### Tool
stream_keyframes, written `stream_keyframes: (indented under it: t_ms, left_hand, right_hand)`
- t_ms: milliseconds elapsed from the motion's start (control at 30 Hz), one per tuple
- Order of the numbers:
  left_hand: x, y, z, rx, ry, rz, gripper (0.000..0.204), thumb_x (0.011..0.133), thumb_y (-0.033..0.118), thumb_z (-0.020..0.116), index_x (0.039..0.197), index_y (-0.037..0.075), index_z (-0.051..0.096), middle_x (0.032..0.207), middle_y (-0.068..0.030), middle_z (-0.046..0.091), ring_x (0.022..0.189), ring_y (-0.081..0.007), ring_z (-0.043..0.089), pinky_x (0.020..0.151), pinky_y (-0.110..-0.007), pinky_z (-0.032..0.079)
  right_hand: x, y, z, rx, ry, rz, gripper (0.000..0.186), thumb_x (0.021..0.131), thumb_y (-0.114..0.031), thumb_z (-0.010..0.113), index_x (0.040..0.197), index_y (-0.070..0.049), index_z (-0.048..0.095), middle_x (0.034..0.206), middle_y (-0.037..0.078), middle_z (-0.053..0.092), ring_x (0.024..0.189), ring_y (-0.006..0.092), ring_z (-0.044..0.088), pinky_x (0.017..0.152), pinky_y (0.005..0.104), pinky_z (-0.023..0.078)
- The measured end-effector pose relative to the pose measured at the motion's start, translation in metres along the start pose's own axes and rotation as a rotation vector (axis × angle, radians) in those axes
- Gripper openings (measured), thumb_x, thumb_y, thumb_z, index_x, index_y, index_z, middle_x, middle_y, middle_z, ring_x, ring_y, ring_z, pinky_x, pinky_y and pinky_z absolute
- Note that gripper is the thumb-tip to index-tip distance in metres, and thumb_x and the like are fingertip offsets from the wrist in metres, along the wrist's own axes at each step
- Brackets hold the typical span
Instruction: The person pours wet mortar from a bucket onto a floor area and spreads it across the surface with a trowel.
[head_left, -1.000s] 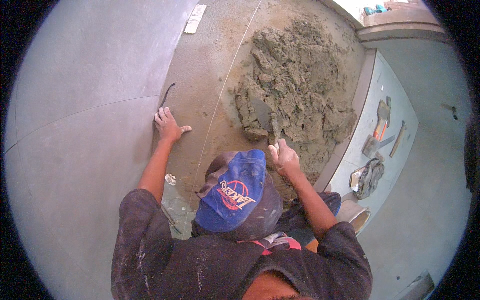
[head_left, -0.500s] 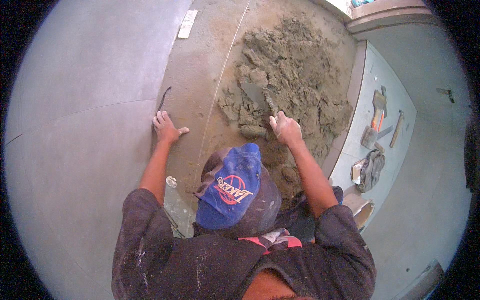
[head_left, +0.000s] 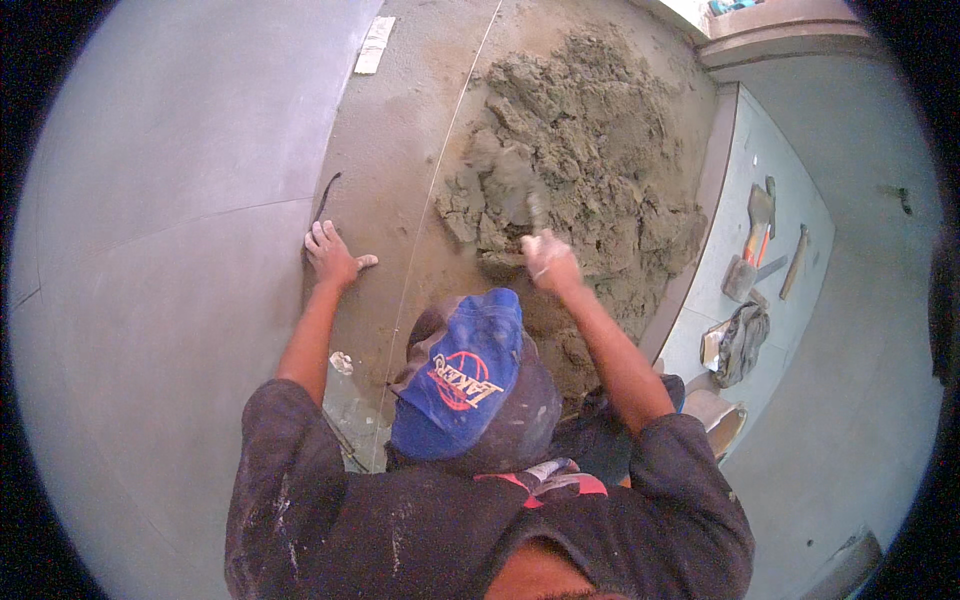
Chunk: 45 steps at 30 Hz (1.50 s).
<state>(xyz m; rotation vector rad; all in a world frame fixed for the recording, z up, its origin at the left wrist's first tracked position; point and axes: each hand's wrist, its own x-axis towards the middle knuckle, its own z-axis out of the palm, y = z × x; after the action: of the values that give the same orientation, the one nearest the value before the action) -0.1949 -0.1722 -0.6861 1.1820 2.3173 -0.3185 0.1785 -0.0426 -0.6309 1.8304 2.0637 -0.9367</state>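
Note:
My left hand (head_left: 335, 255) rests with fingers spread at the edge of the large grey slab (head_left: 170, 140), by a short black strip (head_left: 329, 187) that might be a cord. My right hand (head_left: 550, 262) is closed round the handle of a trowel (head_left: 510, 175), whose motion-blurred blade is in the left part of a lumpy heap of wet grey mortar (head_left: 590, 100). A thin pale string (head_left: 444, 150) runs between my hands over the smeared floor (head_left: 385, 170).
At right, a pale ledge (head_left: 700, 340) holds a scraper (head_left: 760, 208), a hammer (head_left: 795, 260), dark cloth (head_left: 740, 340) and other tools. A bucket (head_left: 720, 420) stands below them. A white scrap (head_left: 373, 45) lies at top. A blue cap (head_left: 460, 380) fills the lower centre.
My right hand and trowel moved up the heap from a second ago, then slightly left and down in the last half second, the blade now blurred. My left hand has stayed at the slab edge.

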Motion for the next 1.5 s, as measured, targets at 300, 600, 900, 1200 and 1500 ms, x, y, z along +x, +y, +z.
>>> stream_keyframes:
  t_ms: [300, 600, 900, 1200, 1500]
  left_hand:
    - [0.003, -0.006, 0.005, 0.021, 0.004, 0.013, 0.128, 0.058, 0.059, 0.084, 0.148, -0.003, 0.017, 0.154, -0.0239, 0.018, 0.14, -0.0444, 0.017, 0.114, -0.054, 0.023]
    - [0.004, 0.0, 0.002, 0.017, -0.008, 0.006, 0.129, 0.055, 0.061, 0.083, 0.147, -0.003, 0.019, 0.153, -0.0249, 0.019, 0.139, -0.0451, 0.019, 0.113, -0.055, 0.024]
    - [0.008, 0.004, 0.0, 0.038, -0.05, -0.007, 0.129, 0.056, 0.061, 0.083, 0.147, -0.002, 0.019, 0.153, -0.0245, 0.02, 0.139, -0.0451, 0.019, 0.113, -0.055, 0.023]
    - [0.017, -0.009, 0.022, 0.069, -0.038, 0.026, 0.131, 0.054, 0.062, 0.083, 0.148, -0.003, 0.018, 0.153, -0.0229, 0.021, 0.14, -0.0432, 0.02, 0.115, -0.053, 0.023]
    - [0.008, -0.007, 0.011, 0.099, -0.06, -0.033, 0.131, 0.054, 0.065, 0.082, 0.147, -0.003, 0.018, 0.152, -0.0232, 0.022, 0.139, -0.044, 0.02, 0.114, -0.053, 0.023]
  right_hand:
    - [-0.003, -0.007, -0.034, 0.061, 0.146, -0.008, 0.039, 0.095, -0.042, 0.05, 0.101, -0.003, 0.051, 0.077, 0.029, 0.064, 0.075, 0.0499, 0.063, 0.068, 0.0582, 0.05]
    - [-0.02, -0.033, -0.042, -0.047, 0.011, -0.003, 0.04, 0.095, -0.044, 0.049, 0.1, -0.004, 0.051, 0.079, 0.028, 0.065, 0.076, 0.0479, 0.064, 0.069, 0.0563, 0.052]
    - [0.011, -0.034, -0.01, -0.158, -0.019, -0.11, 0.041, 0.095, -0.045, 0.048, 0.098, -0.004, 0.051, 0.078, 0.025, 0.067, 0.074, 0.0439, 0.066, 0.065, 0.0544, 0.053]
    - [0.07, -0.006, -0.066, -0.248, 0.22, -0.251, 0.034, 0.098, -0.037, 0.046, 0.096, -0.004, 0.057, 0.079, 0.02, 0.062, 0.069, 0.0391, 0.066, 0.058, 0.049, 0.055]
    - [0.082, 0.105, -0.188, -0.477, 0.457, -0.004, 0.019, 0.094, -0.027, 0.046, 0.1, -0.012, 0.058, 0.093, 0.017, 0.06, 0.082, 0.0381, 0.063, 0.067, 0.0475, 0.052]
